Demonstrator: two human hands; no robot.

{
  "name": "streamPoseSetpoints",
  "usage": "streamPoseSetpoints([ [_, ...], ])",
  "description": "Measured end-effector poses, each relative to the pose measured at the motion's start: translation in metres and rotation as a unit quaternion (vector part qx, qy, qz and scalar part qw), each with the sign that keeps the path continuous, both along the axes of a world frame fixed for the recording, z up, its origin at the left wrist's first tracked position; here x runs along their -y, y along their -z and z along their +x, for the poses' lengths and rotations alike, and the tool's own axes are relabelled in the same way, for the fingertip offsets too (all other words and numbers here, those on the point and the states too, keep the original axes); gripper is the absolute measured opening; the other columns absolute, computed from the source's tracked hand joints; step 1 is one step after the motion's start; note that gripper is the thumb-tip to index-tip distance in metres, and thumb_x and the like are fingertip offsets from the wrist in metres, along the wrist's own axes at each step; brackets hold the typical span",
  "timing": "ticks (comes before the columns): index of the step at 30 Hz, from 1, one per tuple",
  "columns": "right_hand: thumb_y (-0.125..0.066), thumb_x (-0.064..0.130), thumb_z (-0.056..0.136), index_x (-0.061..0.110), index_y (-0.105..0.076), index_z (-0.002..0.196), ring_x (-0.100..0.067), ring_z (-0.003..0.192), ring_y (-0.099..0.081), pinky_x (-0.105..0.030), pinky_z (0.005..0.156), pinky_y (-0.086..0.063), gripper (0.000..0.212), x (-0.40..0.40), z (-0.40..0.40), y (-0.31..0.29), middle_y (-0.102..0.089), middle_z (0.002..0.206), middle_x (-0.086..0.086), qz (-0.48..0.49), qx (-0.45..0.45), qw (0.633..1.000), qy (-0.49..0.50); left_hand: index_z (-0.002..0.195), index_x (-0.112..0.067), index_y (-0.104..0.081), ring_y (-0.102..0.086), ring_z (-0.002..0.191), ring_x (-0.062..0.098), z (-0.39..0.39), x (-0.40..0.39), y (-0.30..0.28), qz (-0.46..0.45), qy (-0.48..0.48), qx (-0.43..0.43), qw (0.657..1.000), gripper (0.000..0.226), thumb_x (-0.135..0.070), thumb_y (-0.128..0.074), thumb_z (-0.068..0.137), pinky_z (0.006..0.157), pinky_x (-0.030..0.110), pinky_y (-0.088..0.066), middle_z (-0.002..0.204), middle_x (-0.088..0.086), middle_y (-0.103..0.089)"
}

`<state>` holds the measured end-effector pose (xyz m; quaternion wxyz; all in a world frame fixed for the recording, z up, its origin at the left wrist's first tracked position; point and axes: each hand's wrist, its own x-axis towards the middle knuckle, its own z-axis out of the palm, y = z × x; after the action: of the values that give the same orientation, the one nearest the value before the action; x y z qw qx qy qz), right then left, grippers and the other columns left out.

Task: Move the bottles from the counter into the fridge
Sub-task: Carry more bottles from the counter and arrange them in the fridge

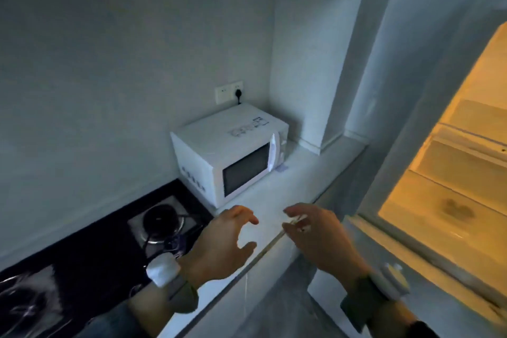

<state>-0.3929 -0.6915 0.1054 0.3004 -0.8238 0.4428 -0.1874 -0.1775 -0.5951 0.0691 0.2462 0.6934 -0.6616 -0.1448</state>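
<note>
left hand (225, 239) spread, empty | right hand (315, 236) loosely curved, apparently empty | bottles: none visible on counter (277, 200) | fridge (452, 173) open, lit | risk: task stalls searching; open door wastes cold; blur hides small items

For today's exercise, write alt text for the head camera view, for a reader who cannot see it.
Two empty hands, left hand and right hand, hover with fingers loosely curled over a white counter. A white microwave stands behind them, a stove to the left, and a lit, open fridge to the right. No bottles show.
</note>
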Motion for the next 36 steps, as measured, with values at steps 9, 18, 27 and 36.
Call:
streamPoseSetpoints([
  [9,-0.074,0.037,0.088,0.035,-0.073,0.112,0.005,0.091,-0.067,-0.019,0.084,-0.055,0.024,-0.116,0.150,0.004,-0.072,0.102,0.025,0.006,0.016,0.979,-0.202,0.127,-0.036,-0.057,-0.051,0.122,0.006,0.083,-0.186,0.007,0.022,-0.185,0.016,0.982,0.041,-0.044,-0.065,0.088,0.100,0.026,-0.046,0.136,-0.021,-0.049],
  [18,-0.072,0.040,0.091,0.038,-0.069,0.121,0.005,0.095,-0.065,-0.024,0.090,-0.055,0.030,-0.282,0.239,0.026,-0.068,0.109,0.027,0.022,0.004,0.949,-0.316,0.130,-0.036,-0.057,-0.048,0.124,0.004,0.121,-0.384,0.017,0.058,-0.286,0.022,0.956,0.042,-0.041,-0.065,0.089,0.100,0.019,-0.041,0.138,-0.023,-0.048],
  [27,-0.072,0.040,0.089,0.038,-0.070,0.119,0.002,0.091,-0.067,-0.019,0.087,-0.055,0.031,-0.412,0.305,0.026,-0.069,0.107,0.024,0.029,-0.014,0.896,-0.443,0.129,-0.038,-0.058,-0.052,0.121,0.001,0.126,-0.541,0.012,0.056,-0.433,0.019,0.900,0.040,-0.042,-0.066,0.090,0.098,0.016,-0.043,0.135,-0.026,-0.049],
  [36,-0.072,0.040,0.088,0.033,-0.068,0.121,-0.006,0.084,-0.067,-0.029,0.086,-0.054,0.034,-0.515,0.359,0.038,-0.067,0.106,0.020,-0.009,-0.060,0.807,-0.587,0.129,-0.040,-0.056,-0.054,0.123,0.005,0.098,-0.686,0.016,0.081,-0.618,0.005,0.782,0.043,-0.045,-0.072,0.089,0.102,0.022,-0.046,0.138,-0.023,-0.049],
])
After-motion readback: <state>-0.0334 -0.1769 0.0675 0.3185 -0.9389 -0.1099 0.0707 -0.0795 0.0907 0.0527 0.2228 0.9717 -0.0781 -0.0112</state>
